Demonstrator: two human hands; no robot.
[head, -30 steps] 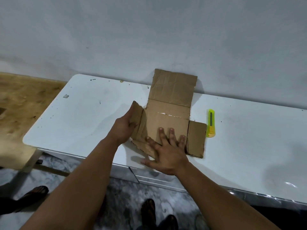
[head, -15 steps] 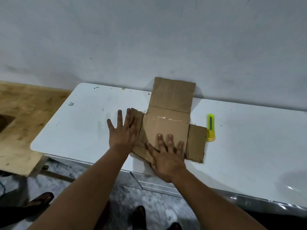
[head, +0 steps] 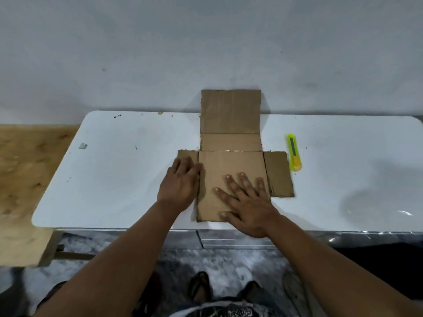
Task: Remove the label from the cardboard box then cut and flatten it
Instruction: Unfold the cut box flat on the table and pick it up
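Since a second ago, left flap pressed down from its raised tilt; left hand (head: pixel 180 181) shifted from cupping that flap's edge to lying on top of it. Cardboard box (head: pixel 231 170) now cut open and spread in a cross shape near the middle of the white table (head: pixel 119 179), close to the near edge. Far panel leaning up against the grey wall (head: pixel 206 46); remaining panels flat on the tabletop. Strip of shiny tape along the crease at the far edge of the centre panel. No label visible on the upper faces.

Left hand resting palm down on the left flap, fingers bent slightly over the fold toward the centre panel, gripping nothing. Right hand (head: pixel 247 202) flat on the centre panel, fingers straight and spread wide, pressing down, heel of the palm past the near edge of the cardboard.

Right flap lying flat, uncovered. Just beside it to the right, a yellow utility knife (head: pixel 294 153) on the table, apart from both hands, pointing near to far. Wooden surface (head: pixel 25 170) to the left of the table. Mottled grey floor (head: pixel 229 261) below, with sandalled feet at the near edge of view.
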